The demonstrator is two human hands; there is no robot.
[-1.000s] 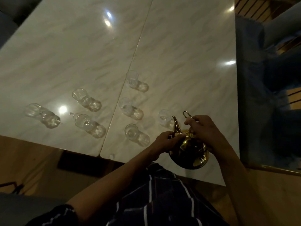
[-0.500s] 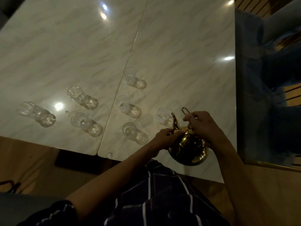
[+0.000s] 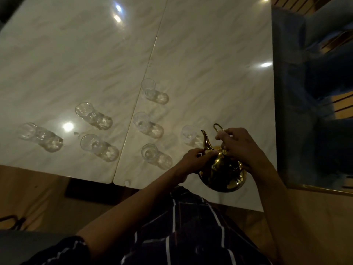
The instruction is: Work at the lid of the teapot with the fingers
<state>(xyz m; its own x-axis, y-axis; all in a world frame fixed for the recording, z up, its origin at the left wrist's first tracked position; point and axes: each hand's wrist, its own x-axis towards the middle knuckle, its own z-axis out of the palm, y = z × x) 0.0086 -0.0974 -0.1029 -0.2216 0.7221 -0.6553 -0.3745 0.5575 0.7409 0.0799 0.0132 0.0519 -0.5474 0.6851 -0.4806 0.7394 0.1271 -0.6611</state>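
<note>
A shiny gold teapot (image 3: 222, 174) stands near the front edge of the white marble table (image 3: 200, 54), spout pointing away from me. My right hand (image 3: 239, 147) grips its thin wire handle, which sticks up past the fingers. My left hand (image 3: 194, 159) rests its fingers against the pot's top beside the spout base, where the lid sits. The closest small clear glass (image 3: 189, 133) stands just beyond the spout.
Several more small clear glasses (image 3: 147, 121) stand scattered over the table to the left of the pot. A seam (image 3: 149, 60) divides the tabletop. A dark glass surface (image 3: 305, 111) borders the table on the right. The wooden floor lies below.
Both hands and the teapot stay almost where they were. The view has drifted slightly, and the left fingers have settled a little closer onto the top of the pot.
</note>
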